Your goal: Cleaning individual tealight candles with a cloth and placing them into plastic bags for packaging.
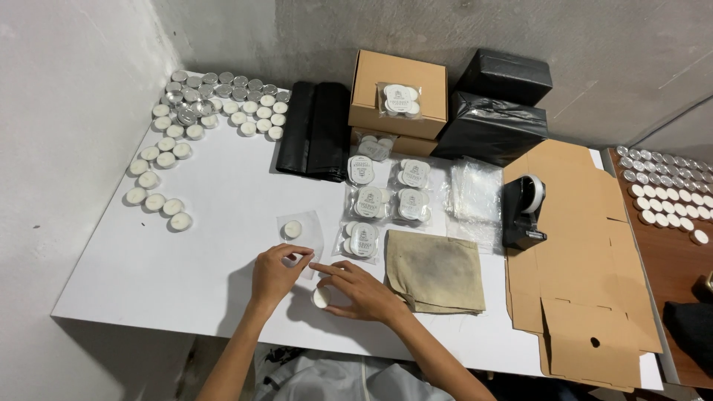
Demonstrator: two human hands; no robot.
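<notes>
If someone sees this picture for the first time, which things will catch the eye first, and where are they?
First come the two hands at the near middle of the white table: the left hand pinches the edge of a small clear bag with one tealight inside, and the right hand holds a tealight. Next, the many loose tealights spread over the far left corner. Packed bags of tealights lie in the middle, before a brown cardboard box.

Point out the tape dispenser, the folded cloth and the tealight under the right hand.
tape dispenser [524, 212], head view, on its black body.
folded cloth [438, 271], head view, on the middle of the stained fabric.
tealight [321, 297], head view, on its white wax top, beneath the right hand [360, 291].
</notes>
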